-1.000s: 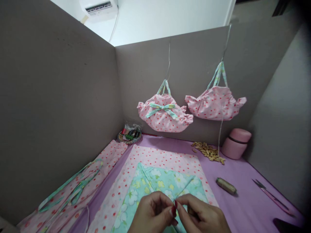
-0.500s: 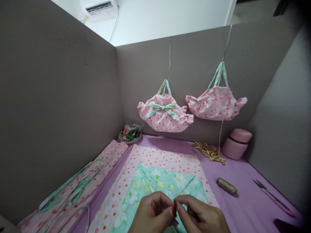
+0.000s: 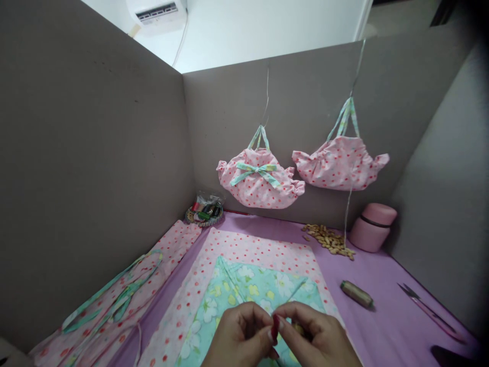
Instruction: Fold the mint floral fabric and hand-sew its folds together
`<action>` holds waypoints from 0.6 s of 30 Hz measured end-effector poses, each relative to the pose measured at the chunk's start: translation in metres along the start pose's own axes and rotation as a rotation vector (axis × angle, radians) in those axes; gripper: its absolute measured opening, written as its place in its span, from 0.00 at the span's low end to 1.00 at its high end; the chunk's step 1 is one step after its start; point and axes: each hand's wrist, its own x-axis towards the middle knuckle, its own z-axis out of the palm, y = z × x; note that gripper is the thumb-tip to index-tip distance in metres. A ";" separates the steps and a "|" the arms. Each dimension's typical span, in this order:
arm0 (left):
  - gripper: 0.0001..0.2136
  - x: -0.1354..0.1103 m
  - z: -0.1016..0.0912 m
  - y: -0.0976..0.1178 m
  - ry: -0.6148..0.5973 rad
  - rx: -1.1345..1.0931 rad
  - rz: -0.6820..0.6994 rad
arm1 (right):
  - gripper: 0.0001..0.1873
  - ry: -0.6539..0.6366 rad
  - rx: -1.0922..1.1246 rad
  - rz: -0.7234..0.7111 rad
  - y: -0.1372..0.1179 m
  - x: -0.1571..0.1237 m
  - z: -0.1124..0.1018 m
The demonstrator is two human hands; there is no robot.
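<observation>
My left hand (image 3: 244,334) and my right hand (image 3: 313,334) meet at the lower middle, thumbs and forefingers pinched tip to tip. Dark red shows at the fingertips; whatever lies in the pinch is too small or hidden to make out. Beneath both hands spreads a mint floral cloth (image 3: 208,311) with white and yellow flowers. It lies on a larger pink dotted cloth (image 3: 260,239). To the right of my right hand rests a spool of olive-brown thread (image 3: 356,294) on its side.
Pink-handled scissors (image 3: 430,311) lie at right. A pink jar (image 3: 372,228) stands by peanuts (image 3: 328,239). Two pink dotted bags (image 3: 263,191) hang on strings. A thread basket (image 3: 204,214) sits in the back corner, above dotted fabric with mint straps (image 3: 126,290) at left. Grey partitions surround the purple tabletop (image 3: 385,278).
The fingers of my right hand have shifted slightly, opening a small gap under them. Both hands stay pinched together in nearly the same place.
</observation>
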 end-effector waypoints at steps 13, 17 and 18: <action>0.07 0.024 -0.045 -0.001 0.102 0.693 0.051 | 0.15 0.053 0.320 0.185 0.030 0.021 0.016; 0.07 0.027 -0.048 -0.006 0.160 0.774 0.076 | 0.14 0.034 0.386 0.234 0.051 0.024 0.030; 0.07 0.026 -0.048 -0.006 0.183 0.806 0.098 | 0.13 0.033 0.382 0.230 0.053 0.024 0.032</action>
